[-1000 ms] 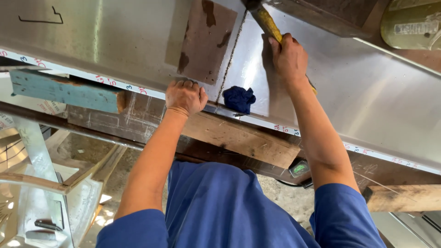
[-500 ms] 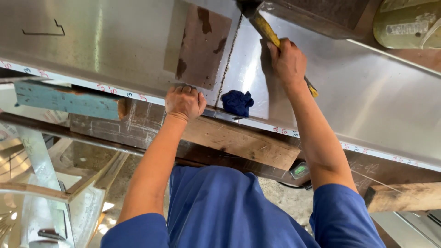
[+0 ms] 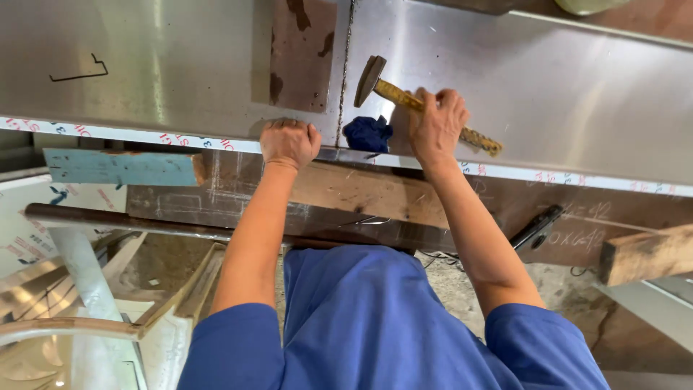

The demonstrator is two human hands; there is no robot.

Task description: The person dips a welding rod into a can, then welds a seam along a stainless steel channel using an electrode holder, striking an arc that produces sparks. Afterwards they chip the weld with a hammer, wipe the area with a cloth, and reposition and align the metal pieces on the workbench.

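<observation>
Gripping the hammer (image 3: 426, 114) mid-handle, my right hand (image 3: 437, 126) has its fingers wrapped fully around, head tilted above the steel sheet (image 3: 166, 65). My left hand (image 3: 289, 141), fisted, presses the sheet's edge.

Setting: metal fabrication workshop. Evidence: large stainless steel sheet (image 3: 166, 65) with protective film edge; rusty plate (image 3: 299, 54); hammer (image 3: 419, 105); chalk-marked steel tabletop (image 3: 216, 195); timber blocks (image 3: 642, 253); steel rod (image 3: 130, 220); rough concrete floor (image 3: 462, 278).
</observation>
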